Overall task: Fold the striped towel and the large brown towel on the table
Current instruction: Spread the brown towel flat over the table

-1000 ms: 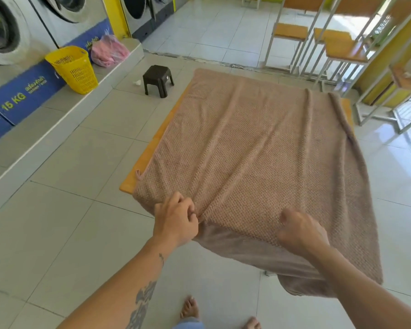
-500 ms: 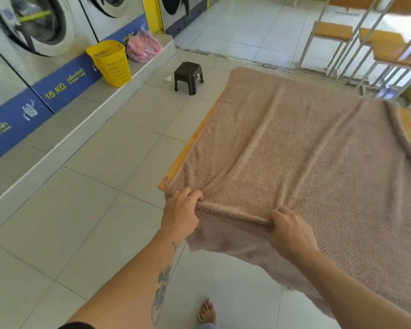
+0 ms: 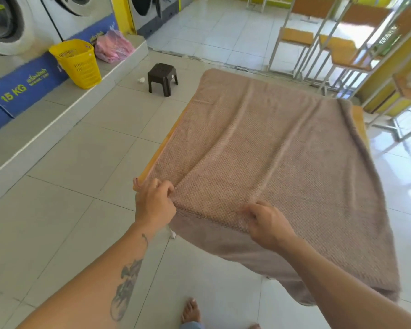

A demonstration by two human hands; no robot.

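Two hands, left hand (image 3: 155,205), right hand (image 3: 267,225), pinching brown towel (image 3: 271,148)

Yellow basket (image 3: 77,64), pink bag (image 3: 113,46) on ledge; stool (image 3: 162,77).

Both arms reach forward to the near edge of the brown towel (image 3: 271,150). The left hand (image 3: 154,205) is at that edge's left corner, knuckles up, its fingers curled and pinching the cloth. The right hand (image 3: 268,224) grips the same edge further right, fingers bent into a raised fold. The two hands are apart, with taut cloth between them. The left forearm (image 3: 109,276) is bare and tattooed, and the right forearm (image 3: 342,286) is bare. A bare foot (image 3: 190,311) shows below the towel's near edge.
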